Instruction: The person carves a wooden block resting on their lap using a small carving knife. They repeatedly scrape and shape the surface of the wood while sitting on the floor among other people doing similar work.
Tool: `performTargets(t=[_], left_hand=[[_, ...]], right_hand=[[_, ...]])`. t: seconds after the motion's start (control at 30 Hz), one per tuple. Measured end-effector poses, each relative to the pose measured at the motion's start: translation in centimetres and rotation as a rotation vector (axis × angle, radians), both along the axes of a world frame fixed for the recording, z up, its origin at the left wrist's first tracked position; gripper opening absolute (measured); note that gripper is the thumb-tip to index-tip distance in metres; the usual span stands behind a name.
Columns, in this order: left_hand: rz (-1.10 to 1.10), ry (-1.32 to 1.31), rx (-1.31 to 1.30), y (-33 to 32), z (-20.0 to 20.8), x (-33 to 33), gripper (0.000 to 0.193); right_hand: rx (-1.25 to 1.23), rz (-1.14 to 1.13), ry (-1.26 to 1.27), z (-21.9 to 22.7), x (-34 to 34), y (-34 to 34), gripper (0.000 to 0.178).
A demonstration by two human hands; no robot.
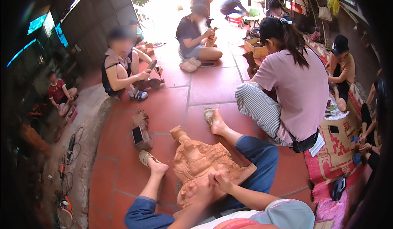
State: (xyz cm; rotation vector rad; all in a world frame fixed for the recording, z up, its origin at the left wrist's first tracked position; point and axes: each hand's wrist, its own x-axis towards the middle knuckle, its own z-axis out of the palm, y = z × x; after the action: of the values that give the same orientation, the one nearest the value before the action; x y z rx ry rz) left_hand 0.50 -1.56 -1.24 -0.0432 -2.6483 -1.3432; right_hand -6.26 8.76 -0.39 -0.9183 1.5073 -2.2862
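Note:
A large carved wooden figure [204, 157], light orange-brown with relief detail, lies tilted between my outstretched legs. Its narrow end points away from me and its broad end rests by my right thigh. Over the near part of the carving, my right hand [221, 180] is closed in a fist; whatever may be in it is hidden. My left hand [201, 192] is close beside it, low over the wood. Motion smears the left fingers, so I cannot tell their state.
A phone [138, 135] leans on a wooden block [141, 118] beyond my left foot. A person in a pink shirt [292, 85] sits close on my right. Others work ahead on the red tile floor [213, 85]. Power tools with cords [63, 165] lie left on the concrete ledge.

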Motion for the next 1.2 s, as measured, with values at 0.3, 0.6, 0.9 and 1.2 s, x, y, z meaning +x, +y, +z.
performTargets(t=[0.3, 0.6, 0.9, 1.2], left_hand=[[-0.014, -0.1, -0.152, 0.6, 0.0, 0.0, 0.024], [0.011, -0.057, -0.056, 0.1, 0.6, -0.1, 0.009], [0.017, -0.003, -0.09, -1.3, 0.2, -1.1, 0.012], [0.0, 0.021, 0.044, 0.5, 1.4, -1.1, 0.01]], right_hand=[[0.04, 0.031, -0.312, -3.6, 2.1, 0.9, 0.055], [0.05, 0.025, -0.009, 1.6, -0.2, -0.4, 0.055], [0.1, 0.051, 0.156, 1.9, -0.3, -0.2, 0.053], [0.009, -0.03, 0.115, 1.0, 0.0, 0.4, 0.059]])
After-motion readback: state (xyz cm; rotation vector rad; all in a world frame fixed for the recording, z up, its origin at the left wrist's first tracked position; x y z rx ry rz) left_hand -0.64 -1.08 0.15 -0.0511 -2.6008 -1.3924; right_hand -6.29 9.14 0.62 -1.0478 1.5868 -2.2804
